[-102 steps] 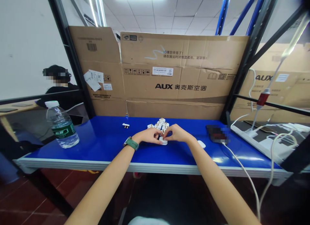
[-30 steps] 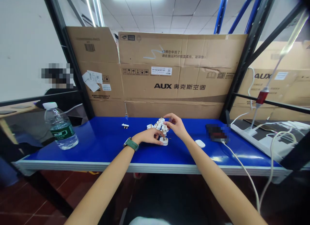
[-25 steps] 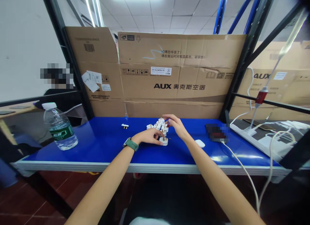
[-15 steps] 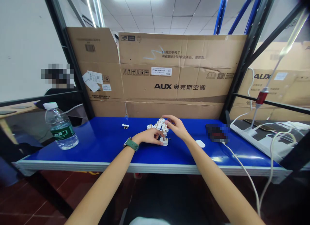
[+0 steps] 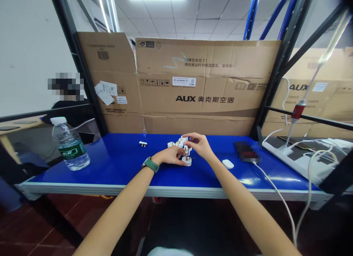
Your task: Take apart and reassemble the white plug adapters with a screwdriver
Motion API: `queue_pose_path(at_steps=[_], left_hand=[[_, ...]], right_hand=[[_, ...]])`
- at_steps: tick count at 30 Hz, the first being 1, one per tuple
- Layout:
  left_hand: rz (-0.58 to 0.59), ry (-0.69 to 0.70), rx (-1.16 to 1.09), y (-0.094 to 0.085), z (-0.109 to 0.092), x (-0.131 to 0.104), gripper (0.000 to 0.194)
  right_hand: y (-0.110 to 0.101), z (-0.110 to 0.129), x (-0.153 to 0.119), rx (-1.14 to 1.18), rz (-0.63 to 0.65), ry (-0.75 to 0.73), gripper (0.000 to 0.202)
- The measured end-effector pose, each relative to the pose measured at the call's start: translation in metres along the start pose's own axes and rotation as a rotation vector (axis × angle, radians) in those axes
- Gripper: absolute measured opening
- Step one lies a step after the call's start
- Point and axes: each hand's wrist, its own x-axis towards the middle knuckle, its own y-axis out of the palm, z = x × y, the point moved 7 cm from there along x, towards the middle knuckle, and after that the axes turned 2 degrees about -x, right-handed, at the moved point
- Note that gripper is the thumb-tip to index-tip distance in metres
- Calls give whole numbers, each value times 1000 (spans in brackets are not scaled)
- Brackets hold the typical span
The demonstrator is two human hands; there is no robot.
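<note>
My left hand (image 5: pixel 172 155) has its thumb and fingers closed on a white plug (image 5: pixel 186 161) lying on the blue tabletop. Above the plug, my right hand (image 5: pixel 199 143) pinches the top of a slim upright shaft that looks like a screwdriver (image 5: pixel 188 151). Its lower end meets the plug; the exact contact is too small to make out. Just behind my hands sit several more white plugs (image 5: pixel 179 142) with brass pins, partly covered by my fingers. Off to the left lies a single white plug (image 5: pixel 142 143), its pins showing.
A water bottle (image 5: pixel 70 145) stands at the table's left. Right of my hands are a white rounded case (image 5: pixel 227 163) and a dark device (image 5: pixel 246 152) with a white cable. A power strip (image 5: pixel 292 162) lies farther right. Cardboard (image 5: pixel 193 112) walls the back; a person (image 5: pixel 68 109) is beyond it.
My right hand's fingers have closed in from a looser, more spread pose to a pinch over the shaft. The left hand stays on the plug.
</note>
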Motion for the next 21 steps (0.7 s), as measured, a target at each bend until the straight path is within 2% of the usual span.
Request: queue_pose_path(at_steps=[7,10,15,21], left_hand=[[-20,-23,77,1,-3,1,48],[-52,-22,140,-2,-1,1,45],[-195,-85,307,-14,10,1,44],[-347,-232,456,-19,22,4,59]], right_hand=[[1,3,-3,-75,-111,-20,31],[1,2,-4,-69,-116,-19,34],[-21,5,-3,-5,-255,-49,34],[-45,-7,-2,-485,-285,43,25]])
